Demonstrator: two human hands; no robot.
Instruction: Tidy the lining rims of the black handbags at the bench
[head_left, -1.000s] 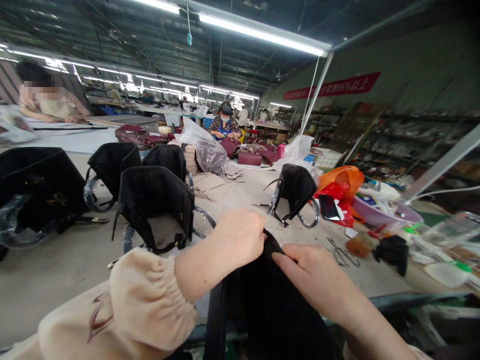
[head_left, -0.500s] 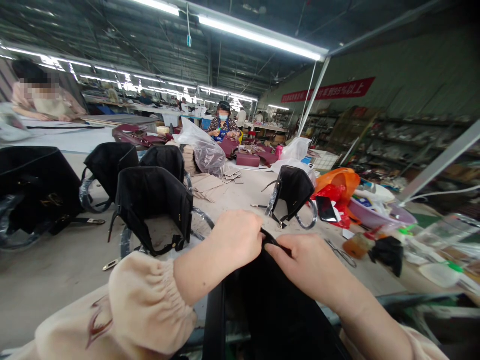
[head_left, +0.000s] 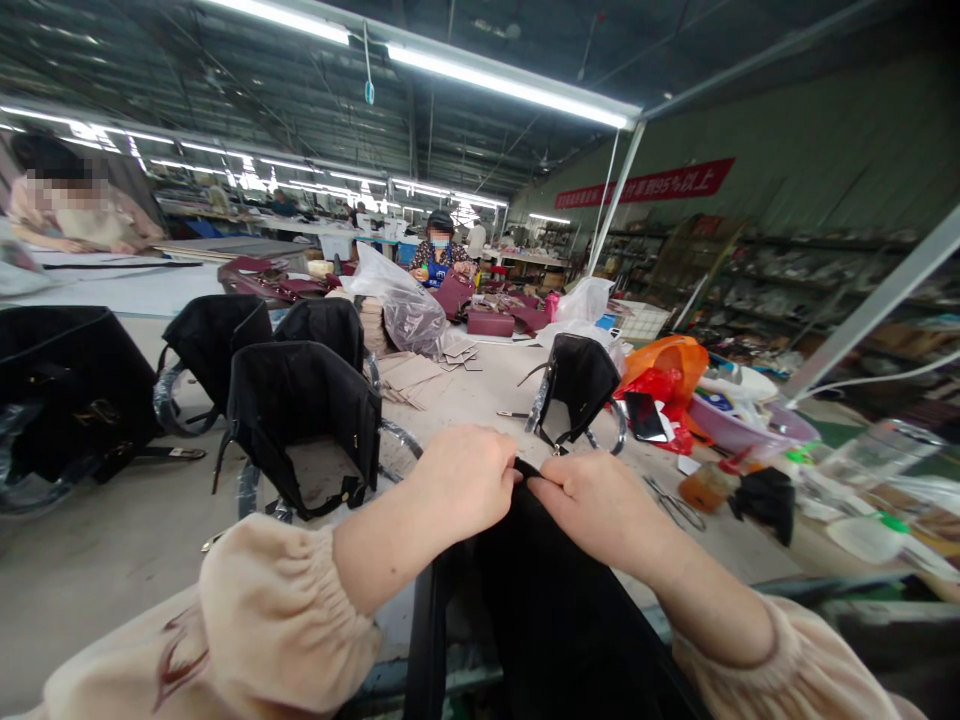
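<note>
A black handbag (head_left: 555, 610) hangs below both my hands at the table's near edge, its lower part cut off by the frame. My left hand (head_left: 469, 480) is closed on the bag's top edge, fingers curled away from view. Close beside it, my right hand (head_left: 592, 505) pinches the same edge between thumb and fingers. Beyond my left arm a black open-topped bag (head_left: 304, 415) with plastic-wrapped handles stands on the table. A smaller black bag (head_left: 577, 385) stands beyond my hands.
More black bags (head_left: 71, 390) stand at the left. On the right lie scissors (head_left: 679, 503), an amber bottle (head_left: 705, 487), a phone (head_left: 643, 415) and a purple basin (head_left: 750, 425). Flat beige pieces (head_left: 412, 378) and maroon bags (head_left: 491, 322) lie farther back. Two co-workers (head_left: 439, 255) sit beyond.
The view has shifted slightly, so the table items sit a little farther left. Both hands keep hold of the handbag's edge, and my right sleeve shows more.
</note>
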